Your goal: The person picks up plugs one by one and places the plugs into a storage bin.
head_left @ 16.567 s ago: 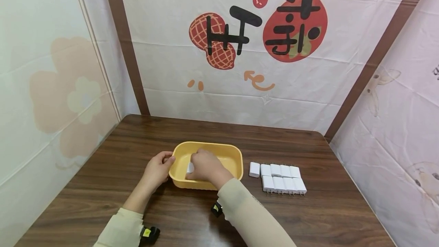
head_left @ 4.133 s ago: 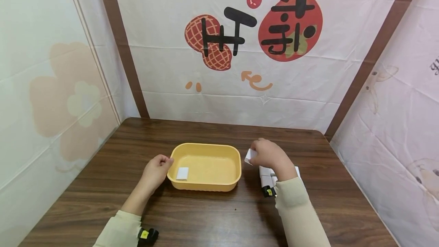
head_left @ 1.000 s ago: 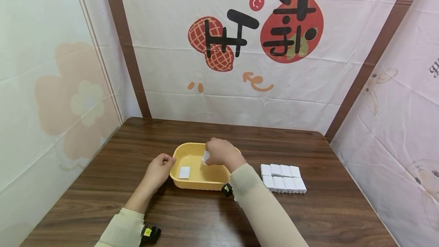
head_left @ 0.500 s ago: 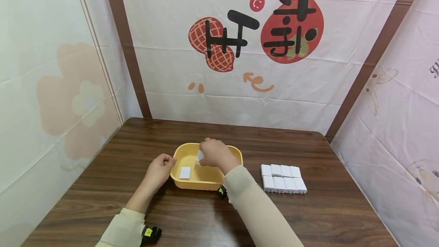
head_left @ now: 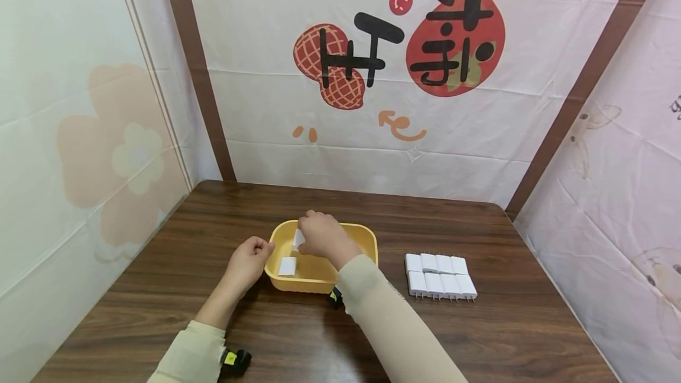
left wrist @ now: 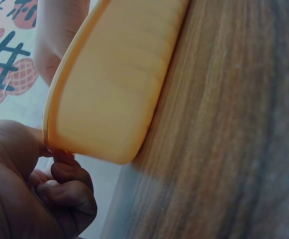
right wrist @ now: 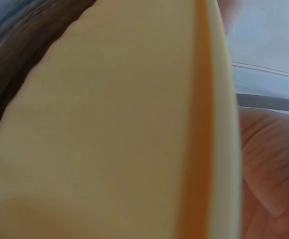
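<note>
My left hand (head_left: 246, 265) pinches the left rim of a yellow plastic basin (head_left: 367, 235) between thumb and curled fingers; the left wrist view shows this grip on the basin's corner (left wrist: 99, 89). Inside the basin, over its left back part, my right hand (head_left: 326, 236) holds a white charger plug (head_left: 298, 240), partly covered by the fingers. Another white charger plug (head_left: 288, 266) lies flat in the basin's front left corner. In the right wrist view the basin's wall (right wrist: 99, 109) hides the fingers and the plug; only part of the right hand (right wrist: 276, 159) shows.
To the right of the basin, several white charger plugs (head_left: 441, 276) lie in two tight rows on the dark wooden table (head_left: 521, 312), metal prongs pointing outward. Printed cloth walls (head_left: 319, 164) stand behind and at both sides of the table.
Earlier my right hand picked up a single plug lying right of the basin and carried it left over the rim. Over the last second it has moved further left inside. My left hand keeps its hold.
</note>
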Demonstrator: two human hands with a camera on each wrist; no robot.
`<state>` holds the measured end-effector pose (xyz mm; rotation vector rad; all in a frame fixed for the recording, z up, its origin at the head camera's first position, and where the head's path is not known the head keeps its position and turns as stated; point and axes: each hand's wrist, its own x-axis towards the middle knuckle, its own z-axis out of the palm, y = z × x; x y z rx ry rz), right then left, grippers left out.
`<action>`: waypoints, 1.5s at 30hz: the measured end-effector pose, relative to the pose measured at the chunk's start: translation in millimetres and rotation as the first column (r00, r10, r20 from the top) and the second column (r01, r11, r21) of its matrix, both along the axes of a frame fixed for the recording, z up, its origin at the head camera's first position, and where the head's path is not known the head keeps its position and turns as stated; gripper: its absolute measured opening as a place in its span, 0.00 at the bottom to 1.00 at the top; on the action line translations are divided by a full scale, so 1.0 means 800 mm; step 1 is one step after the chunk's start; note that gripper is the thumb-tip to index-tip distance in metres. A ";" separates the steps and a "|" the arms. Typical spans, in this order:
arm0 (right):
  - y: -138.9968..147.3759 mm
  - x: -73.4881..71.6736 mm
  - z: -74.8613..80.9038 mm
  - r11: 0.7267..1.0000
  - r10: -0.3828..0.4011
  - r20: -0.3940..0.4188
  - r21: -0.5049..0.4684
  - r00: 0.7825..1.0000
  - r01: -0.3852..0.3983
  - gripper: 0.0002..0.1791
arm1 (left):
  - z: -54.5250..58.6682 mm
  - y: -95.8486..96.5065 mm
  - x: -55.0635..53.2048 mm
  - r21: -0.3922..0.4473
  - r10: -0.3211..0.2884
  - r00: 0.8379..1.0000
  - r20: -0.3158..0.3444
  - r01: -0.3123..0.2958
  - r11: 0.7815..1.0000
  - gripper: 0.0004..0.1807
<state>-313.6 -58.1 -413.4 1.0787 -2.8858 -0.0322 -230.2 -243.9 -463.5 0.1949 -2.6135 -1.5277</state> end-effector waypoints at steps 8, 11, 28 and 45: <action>-0.013 0.000 -0.013 1.000 -0.017 -0.001 0.001 1.000 0.017 0.22 | 0.001 0.000 0.001 0.003 -0.004 1.000 0.003 0.004 1.000 0.16; -0.015 0.000 -0.016 1.000 -0.023 -0.008 0.006 1.000 0.023 0.21 | 0.001 -0.001 0.001 -0.006 -0.005 1.000 0.004 0.005 1.000 0.16; -0.033 0.005 -0.014 0.994 -0.028 -0.036 0.108 0.999 0.031 0.19 | -0.001 -0.002 0.000 -0.022 0.001 1.000 -0.010 -0.001 1.000 0.14; -0.037 0.009 -0.023 0.993 -0.010 -0.032 0.119 0.999 0.014 0.18 | -0.001 -0.003 0.000 -0.033 0.002 1.000 -0.015 -0.002 0.999 0.14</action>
